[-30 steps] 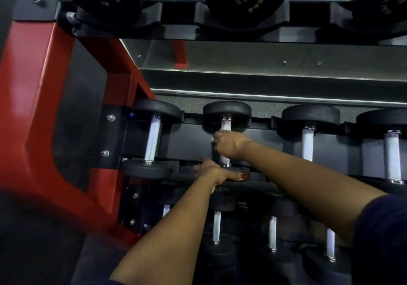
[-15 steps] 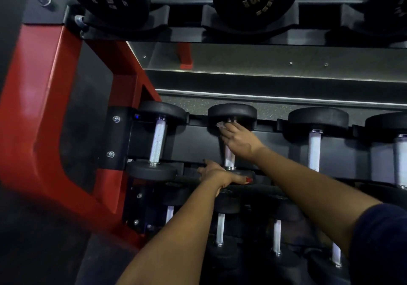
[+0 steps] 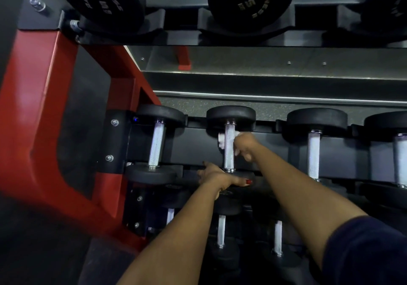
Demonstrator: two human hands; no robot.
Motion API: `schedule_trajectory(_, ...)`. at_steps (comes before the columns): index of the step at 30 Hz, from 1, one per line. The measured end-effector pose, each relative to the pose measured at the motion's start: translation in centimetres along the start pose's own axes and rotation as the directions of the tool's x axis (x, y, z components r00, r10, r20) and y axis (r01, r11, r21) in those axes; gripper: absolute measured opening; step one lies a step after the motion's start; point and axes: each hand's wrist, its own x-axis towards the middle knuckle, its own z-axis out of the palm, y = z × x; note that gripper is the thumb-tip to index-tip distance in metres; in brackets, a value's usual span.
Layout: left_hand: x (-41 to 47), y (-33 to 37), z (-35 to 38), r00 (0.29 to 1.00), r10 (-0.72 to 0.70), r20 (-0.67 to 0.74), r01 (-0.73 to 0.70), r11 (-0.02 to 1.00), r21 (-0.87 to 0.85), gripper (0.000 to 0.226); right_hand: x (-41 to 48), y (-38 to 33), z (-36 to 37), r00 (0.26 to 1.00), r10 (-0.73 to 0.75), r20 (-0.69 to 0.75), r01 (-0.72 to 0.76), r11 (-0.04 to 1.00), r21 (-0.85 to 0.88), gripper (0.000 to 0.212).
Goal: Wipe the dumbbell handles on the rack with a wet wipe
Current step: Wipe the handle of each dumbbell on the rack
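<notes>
On the handle (image 3: 229, 152), right hand (image 3: 245, 145) curls round the wipe (image 3: 221, 140).

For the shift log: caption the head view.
Right hand holds a wet wipe round a dumbbell handle; left hand rests on its near head.

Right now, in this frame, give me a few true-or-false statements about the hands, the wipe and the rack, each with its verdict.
1. The right hand holds the wet wipe against the handle of the second dumbbell from the left on the middle tier. True.
2. The left hand also holds a wipe. False: it holds nothing and rests at that dumbbell's near end.
3. The rack frame is blue. False: it is red.
4. No hand touches the leftmost dumbbell on that tier. True.
</notes>
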Motion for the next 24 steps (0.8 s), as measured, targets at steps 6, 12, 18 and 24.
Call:
schedule_trajectory(6,0.1,-0.3,0.0,0.999,0.031,-0.014,-0.031,0.999,-0.038,0.159,-2.9,3.5,-0.3,0.987,0.069,0.143,-0.018,0.943,-0.333,0.017)
schedule_trajectory(12,-0.3,0.1,-0.1,1.000,0.004,0.003,-0.004,1.000,-0.008,0.161,-3.2,1.1,-1.3,0.997,0.071,0.028,-0.050,0.885,-0.463,0.018)
schedule_trajectory(18,-0.5,0.2,-0.2,1.000,0.011,0.019,-0.011,1.000,0.014,0.158,-2.0,-1.3,-1.5,0.966,-0.063,-0.252,-0.006,0.964,-0.265,0.009)
schedule_trajectory(24,-0.7,0.4,-0.3,1.000,-0.004,0.012,0.004,1.000,0.030,0.159,-1.9,-0.2,-1.4,0.864,-0.384,-0.326,0.293,0.909,-0.296,0.023)
